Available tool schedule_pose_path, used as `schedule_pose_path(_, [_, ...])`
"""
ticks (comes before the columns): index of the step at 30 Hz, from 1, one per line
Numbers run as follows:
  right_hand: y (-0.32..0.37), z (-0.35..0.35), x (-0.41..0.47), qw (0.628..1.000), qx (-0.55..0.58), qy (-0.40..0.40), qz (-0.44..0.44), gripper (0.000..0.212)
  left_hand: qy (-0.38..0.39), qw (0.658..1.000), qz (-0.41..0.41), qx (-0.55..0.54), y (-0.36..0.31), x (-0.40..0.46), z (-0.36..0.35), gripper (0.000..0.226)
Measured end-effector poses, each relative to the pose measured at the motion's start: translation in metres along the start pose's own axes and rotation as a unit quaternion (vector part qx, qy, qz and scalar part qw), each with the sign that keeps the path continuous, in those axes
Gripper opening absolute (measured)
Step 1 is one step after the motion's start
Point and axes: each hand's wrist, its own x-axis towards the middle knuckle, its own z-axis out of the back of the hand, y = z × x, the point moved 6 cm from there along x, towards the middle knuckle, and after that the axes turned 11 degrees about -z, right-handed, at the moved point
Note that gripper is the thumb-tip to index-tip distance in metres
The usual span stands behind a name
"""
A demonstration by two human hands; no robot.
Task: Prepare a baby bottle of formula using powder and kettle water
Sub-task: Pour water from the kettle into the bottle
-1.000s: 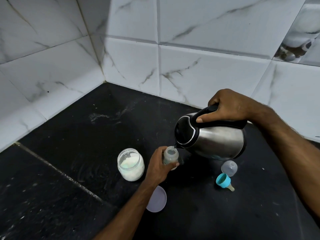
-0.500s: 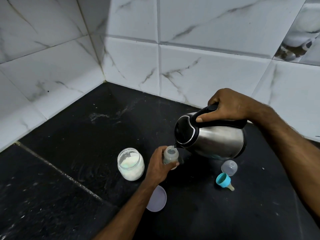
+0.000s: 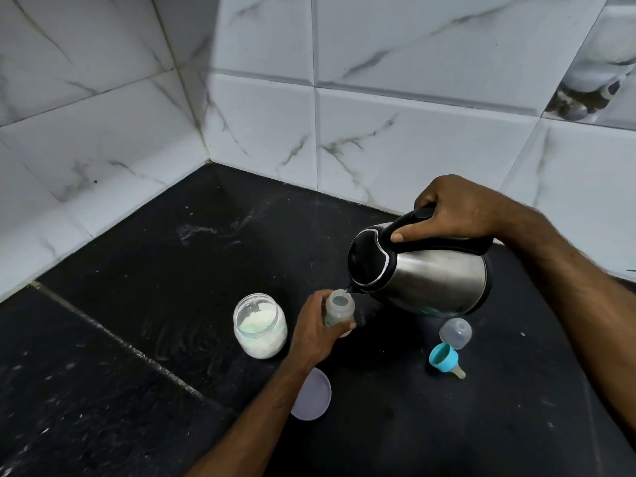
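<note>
Bottle: the bottle (image 3: 339,309) stands open on the counter, front of centre, with my left hand (image 3: 316,333) wrapped around its body, fingers closed on it.
Kettle: I hold the steel kettle (image 3: 430,273) tilted toward the bottle; its spout sits right at the bottle's mouth, and liquid shows in the neck.
Right hand: my right hand (image 3: 454,211) is clamped on the black handle on top, thumb laid along it.
Powder: the open jar (image 3: 260,327) of white powder stands just left of my left hand, apart from the bottle.
Jar lid: a pale round lid (image 3: 315,395) lies flat near the front, partly under my left forearm.
Bottle parts: a clear cap (image 3: 455,333) sits below the kettle's base; the blue ring with teat (image 3: 444,360) lies on its side just in front of the cap.
Counter: the black stone counter (image 3: 137,339) is dusty, with pale smears toward the corner and a seam running diagonally across the left.
Room: white marbled tile walls (image 3: 395,132) meet in a corner behind the counter.
In the way: the kettle body hides the counter behind it; my left fingers cover most of the bottle's lower half.
</note>
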Motion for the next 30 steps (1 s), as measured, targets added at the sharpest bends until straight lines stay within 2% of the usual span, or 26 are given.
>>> schedule_pose_path(11, [-0.0008,-0.0015,0.0016,1.000,-0.003,0.003,0.001,0.061,0.006,1.000,0.003,0.002,-0.0002,0.0009,-0.0002,0.061])
schedule_pose_path(14, [-0.0018,-0.0014,0.0023,1.000,-0.001,0.002,0.003,0.068,0.008,1.000,0.004,0.007,0.0004,0.0013,0.0000,0.060])
schedule_pose_path(24, [-0.0027,-0.0027,0.0018,1.000,-0.001,0.005,0.012,0.071,0.009,1.000,0.010,0.004,0.0013,0.0012,-0.0008,0.060])
schedule_pose_path(30, [-0.0026,-0.0019,0.0011,1.000,0.000,0.004,0.007,0.066,0.016,1.000,0.014,0.007,0.0004,0.0020,-0.0018,0.062])
